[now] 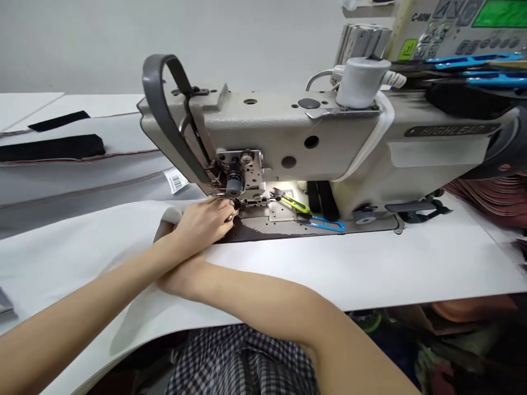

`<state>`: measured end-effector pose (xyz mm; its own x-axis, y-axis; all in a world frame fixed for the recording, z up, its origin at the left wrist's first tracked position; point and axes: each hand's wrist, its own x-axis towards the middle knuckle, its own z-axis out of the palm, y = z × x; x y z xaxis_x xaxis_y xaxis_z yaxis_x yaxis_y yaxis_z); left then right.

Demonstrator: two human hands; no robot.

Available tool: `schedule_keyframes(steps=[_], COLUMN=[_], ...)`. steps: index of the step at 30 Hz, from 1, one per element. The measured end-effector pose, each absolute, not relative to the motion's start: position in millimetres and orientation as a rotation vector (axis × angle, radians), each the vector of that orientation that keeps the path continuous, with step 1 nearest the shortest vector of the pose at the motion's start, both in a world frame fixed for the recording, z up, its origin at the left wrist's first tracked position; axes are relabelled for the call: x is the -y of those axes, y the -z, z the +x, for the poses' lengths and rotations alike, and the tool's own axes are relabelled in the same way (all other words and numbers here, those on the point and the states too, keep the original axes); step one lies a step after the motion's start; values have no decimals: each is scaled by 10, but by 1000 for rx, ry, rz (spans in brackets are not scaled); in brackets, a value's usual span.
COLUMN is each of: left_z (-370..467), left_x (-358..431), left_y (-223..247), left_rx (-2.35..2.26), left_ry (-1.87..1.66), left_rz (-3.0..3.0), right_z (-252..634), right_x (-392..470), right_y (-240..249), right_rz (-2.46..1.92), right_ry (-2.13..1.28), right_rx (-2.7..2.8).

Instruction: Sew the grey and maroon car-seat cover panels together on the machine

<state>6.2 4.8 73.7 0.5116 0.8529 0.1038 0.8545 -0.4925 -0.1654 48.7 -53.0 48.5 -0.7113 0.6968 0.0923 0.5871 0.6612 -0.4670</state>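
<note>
My left hand (205,226) is at the needle end of the sewing machine (284,131), its fingers curled and pressed together beside the presser foot (241,203). Whatever small thing they pinch is too hidden to name. My right hand (181,277) crosses beneath my left forearm, and its fingers are out of sight behind that arm and a raised edge of pale material (167,219). Yellow-green thread snips (294,202) and blue thread snips (325,223) lie on the machine bed to the right of my left hand.
Long grey fabric panels (74,175) with black strips (53,148) and a barcode label (176,180) spread out at left. A control box (461,33) stands at the back right. Blue-handled tools (494,79) rest on the machine. Stacked dark red pieces (494,200) sit at right.
</note>
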Motion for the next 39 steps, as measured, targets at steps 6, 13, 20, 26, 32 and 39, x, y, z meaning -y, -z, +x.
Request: schedule_keyframes(steps=[6,13,20,26,32,39], left_z=[-54,-77,-110,-96,-171,-317], left_x=[107,150,89,-16,-82,-39], left_y=[-694,-567,-665,-722,-699,-539], left_rx=[1214,1133,1159,1180,1139,1143], left_ry=[92,263,246,245,147,219], left_rz=[-2679,-2569,-2551,-2573,-2642,-2715], right_z=[1721,2120,1925,1946,1952,1949], right_x=[614,-58,-97,-78,-133,-129], right_y=[-450,-506,-384,-374,-380,-341], right_rz=[-237,-1079,-1134,-1109,-1102,-1080], right_ry=[-370,-392,-310,-313,-445,-446], right_rx=[2761,2617,2772,2842,2672,2646])
